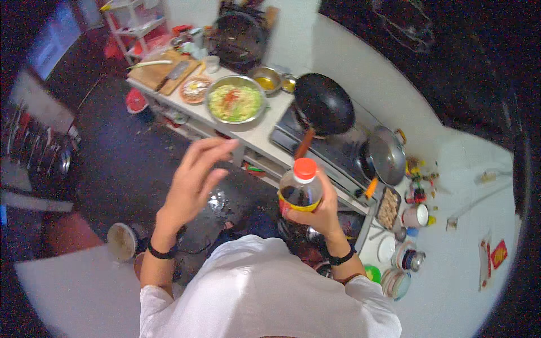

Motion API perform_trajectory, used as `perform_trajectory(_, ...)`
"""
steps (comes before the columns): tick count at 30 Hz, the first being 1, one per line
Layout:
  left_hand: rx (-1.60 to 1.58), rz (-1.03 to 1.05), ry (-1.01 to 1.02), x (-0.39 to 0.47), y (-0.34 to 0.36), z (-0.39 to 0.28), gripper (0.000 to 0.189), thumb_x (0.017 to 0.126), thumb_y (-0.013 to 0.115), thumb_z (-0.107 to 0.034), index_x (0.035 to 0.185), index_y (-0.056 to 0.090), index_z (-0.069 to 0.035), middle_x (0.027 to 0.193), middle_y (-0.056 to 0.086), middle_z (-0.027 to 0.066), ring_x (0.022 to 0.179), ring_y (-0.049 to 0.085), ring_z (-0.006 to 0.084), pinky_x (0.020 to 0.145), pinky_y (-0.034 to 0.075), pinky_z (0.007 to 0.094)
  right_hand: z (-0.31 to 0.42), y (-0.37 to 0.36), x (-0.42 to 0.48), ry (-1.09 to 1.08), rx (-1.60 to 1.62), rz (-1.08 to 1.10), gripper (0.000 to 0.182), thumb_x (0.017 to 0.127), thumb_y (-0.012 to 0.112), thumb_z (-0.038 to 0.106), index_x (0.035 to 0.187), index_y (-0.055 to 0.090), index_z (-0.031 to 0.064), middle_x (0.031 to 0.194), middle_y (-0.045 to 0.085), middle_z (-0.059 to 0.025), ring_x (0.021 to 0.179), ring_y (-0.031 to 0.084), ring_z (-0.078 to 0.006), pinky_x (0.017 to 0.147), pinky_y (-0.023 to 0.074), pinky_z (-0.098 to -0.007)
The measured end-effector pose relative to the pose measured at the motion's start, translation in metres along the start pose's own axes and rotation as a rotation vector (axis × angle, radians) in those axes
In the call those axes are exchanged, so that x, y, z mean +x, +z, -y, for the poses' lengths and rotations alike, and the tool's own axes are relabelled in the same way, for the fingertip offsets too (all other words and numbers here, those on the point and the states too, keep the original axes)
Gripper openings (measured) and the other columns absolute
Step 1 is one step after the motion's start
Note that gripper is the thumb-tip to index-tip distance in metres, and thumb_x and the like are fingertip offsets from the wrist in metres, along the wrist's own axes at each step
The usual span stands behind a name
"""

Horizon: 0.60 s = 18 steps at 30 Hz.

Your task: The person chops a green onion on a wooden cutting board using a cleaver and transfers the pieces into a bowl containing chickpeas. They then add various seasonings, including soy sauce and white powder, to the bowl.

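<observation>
My right hand (323, 207) grips a clear plastic bottle (300, 190) around its side. The bottle has a red cap, a yellow and red label, and dark liquid inside. To the left, my left hand (196, 179) is raised in the air, fingers apart, holding nothing. Beyond it on the counter stands a large metal bowl (234, 116) filled with a pale green and yellow shredded mixture, a reddish seasoning on top. A black wok (324, 103) with a wooden handle (304, 143) sits on the stove past the bottle.
A wooden cutting board (154, 72) carries a cleaver (177, 69). Near it are an orange bowl (195, 89) with white contents and a small metal bowl (266, 81) of yellow liquid. A second pan (386, 156), a tray of brownish food (388, 209) and several containers line the right.
</observation>
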State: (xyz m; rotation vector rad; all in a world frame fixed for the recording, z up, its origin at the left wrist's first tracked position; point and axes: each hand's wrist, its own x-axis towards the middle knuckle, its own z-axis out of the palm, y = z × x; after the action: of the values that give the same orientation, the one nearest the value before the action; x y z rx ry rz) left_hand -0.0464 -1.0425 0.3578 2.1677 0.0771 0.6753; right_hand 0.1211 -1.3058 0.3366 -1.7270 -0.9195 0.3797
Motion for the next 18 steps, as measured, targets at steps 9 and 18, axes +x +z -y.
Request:
perform_trajectory(9, 0.270, 0.218, 0.249, 0.037, -0.064, 0.043, 0.056, 0.093, 0.068, -0.042, 0.140, 0.065, -0.013, 0.120, 0.064, 0.0113, 0.109, 0.063, 0.0332, 0.094, 0.052, 0.0448, -0.015, 0.123, 0.089, -0.084, 0.200, 0.335, 0.085, 0.064, 0.098, 0.021, 0.136, 0.058, 0.0012, 0.124, 0.067, -0.0087, 0.115, 0.066, -0.0196, 0.102, 0.0515, -0.0353)
perform_trajectory(18, 0.282, 0.427, 0.600, 0.114, -0.101, 0.138, 0.047, 0.082, 0.072, -0.040, 0.107, 0.063, -0.002, 0.092, 0.053, 0.0068, 0.080, 0.056, 0.0238, 0.066, 0.047, 0.0344, -0.066, 0.168, 0.207, -0.044, 0.554, 0.730, 0.085, 0.055, 0.102, 0.023, 0.130, 0.064, 0.0051, 0.120, 0.070, -0.0060, 0.112, 0.067, -0.0173, 0.102, 0.0529, -0.0364)
